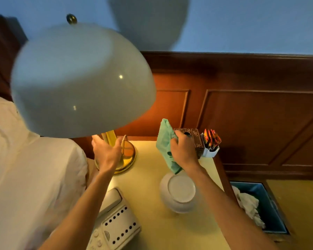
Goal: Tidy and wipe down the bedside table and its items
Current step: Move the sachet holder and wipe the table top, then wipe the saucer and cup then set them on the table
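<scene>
A lamp with a wide white dome shade (79,78) and a brass base (128,154) stands at the back left of the pale bedside table (148,222). My left hand (106,153) is wrapped around the lamp's yellow stem just above the base. My right hand (183,150) holds a crumpled green cloth (165,141) above the table's middle, just left of a dark patterned box (195,138). An upturned white bowl (179,192) sits under my right wrist. A white telephone (116,222) lies at the front left.
A white holder with colourful sachets (211,143) stands at the back right corner beside the box. A blue bin (257,204) with white crumpled material sits on the floor to the right. White bedding (25,168) lies to the left. Wood panelling (260,114) runs behind.
</scene>
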The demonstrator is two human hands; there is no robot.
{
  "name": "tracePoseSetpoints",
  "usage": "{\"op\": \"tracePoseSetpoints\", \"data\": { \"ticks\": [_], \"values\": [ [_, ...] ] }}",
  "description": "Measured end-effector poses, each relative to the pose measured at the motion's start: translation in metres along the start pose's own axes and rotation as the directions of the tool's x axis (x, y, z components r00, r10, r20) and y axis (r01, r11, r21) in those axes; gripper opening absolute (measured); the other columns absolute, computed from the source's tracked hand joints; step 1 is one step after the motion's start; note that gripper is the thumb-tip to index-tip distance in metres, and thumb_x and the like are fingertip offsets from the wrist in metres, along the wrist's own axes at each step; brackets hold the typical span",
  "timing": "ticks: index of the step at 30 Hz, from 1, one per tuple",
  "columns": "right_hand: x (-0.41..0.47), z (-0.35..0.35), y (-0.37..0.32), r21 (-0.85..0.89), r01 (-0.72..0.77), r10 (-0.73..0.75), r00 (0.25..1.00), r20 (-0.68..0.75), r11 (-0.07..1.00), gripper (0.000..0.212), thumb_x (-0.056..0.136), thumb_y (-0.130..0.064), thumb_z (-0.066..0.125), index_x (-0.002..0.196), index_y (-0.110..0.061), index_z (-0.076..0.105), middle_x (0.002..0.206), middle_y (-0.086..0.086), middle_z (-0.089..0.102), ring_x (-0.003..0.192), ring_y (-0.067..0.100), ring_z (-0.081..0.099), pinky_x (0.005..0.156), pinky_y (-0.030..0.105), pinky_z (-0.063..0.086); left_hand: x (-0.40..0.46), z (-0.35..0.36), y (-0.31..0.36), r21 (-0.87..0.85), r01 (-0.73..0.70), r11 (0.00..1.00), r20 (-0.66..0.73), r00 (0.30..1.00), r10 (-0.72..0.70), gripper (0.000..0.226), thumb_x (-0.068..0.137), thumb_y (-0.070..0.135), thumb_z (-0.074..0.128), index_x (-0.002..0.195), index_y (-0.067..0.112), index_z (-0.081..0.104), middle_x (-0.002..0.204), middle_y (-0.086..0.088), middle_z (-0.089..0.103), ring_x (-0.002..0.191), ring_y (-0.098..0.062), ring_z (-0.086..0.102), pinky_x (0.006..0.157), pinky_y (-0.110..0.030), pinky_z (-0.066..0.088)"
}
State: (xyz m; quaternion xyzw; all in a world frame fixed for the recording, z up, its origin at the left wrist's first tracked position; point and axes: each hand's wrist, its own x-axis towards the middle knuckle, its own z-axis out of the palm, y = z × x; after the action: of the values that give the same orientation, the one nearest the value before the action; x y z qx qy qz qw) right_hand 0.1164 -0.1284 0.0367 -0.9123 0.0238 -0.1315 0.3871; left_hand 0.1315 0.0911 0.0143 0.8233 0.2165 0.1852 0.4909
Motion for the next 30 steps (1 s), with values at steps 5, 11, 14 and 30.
{"op": "tracePoseSetpoints", "data": {
  "ticks": [5,11,14,30],
  "values": [
    [-0.024,-0.058,0.06,-0.032,-0.063,0.059,0.992,-0.11,0.998,0.018,0.096,-0.014,0.042,0.098,-0.006,0.058,0.079,0.006,0.059,0.069,0.019,0.058,0.057,0.035,0.047,-0.087,0.032,-0.001,-0.013,-0.292,0.956,0.062,0.954,0.292,0.045,0.086,0.023,0.071,0.124,0.005,0.057,0.121,-0.013,0.06,0.111,-0.03,0.056,0.093,-0.037,0.047],
    [-0.078,-0.057,0.118,-0.282,-0.19,0.156,0.978,-0.14,0.94,0.021,0.099,-0.018,0.043,0.112,-0.014,0.058,0.102,0.009,0.067,0.088,0.026,0.065,0.064,0.033,0.05,-0.155,0.068,-0.021,0.067,-0.376,0.924,0.407,0.856,0.319,0.043,0.084,0.041,0.07,0.12,0.017,0.062,0.124,0.0,0.059,0.107,-0.017,0.057,0.084,-0.027,0.048],
    [-0.111,-0.045,0.134,-0.434,-0.206,0.199,0.978,-0.063,0.877,0.029,0.099,-0.017,0.045,0.126,-0.016,0.054,0.115,0.005,0.065,0.1,0.025,0.063,0.071,0.034,0.05,-0.167,0.077,-0.032,0.151,-0.382,0.912,0.52,0.815,0.256,0.067,0.076,0.06,0.068,0.131,0.024,0.051,0.134,0.005,0.049,0.114,-0.017,0.049,0.089,-0.037,0.052],
    [-0.128,-0.016,0.113,-0.131,-0.327,0.33,0.944,-0.002,0.936,0.025,0.095,-0.038,0.054,0.095,-0.017,0.068,0.095,0.003,0.07,0.087,0.018,0.063,0.064,0.027,0.044,-0.173,0.078,-0.031,0.236,-0.031,0.971,0.387,0.92,-0.065,0.053,0.085,0.044,0.067,0.126,0.011,0.057,0.119,-0.009,0.063,0.101,-0.028,0.059,0.084,-0.04,0.053]
  ]
}}
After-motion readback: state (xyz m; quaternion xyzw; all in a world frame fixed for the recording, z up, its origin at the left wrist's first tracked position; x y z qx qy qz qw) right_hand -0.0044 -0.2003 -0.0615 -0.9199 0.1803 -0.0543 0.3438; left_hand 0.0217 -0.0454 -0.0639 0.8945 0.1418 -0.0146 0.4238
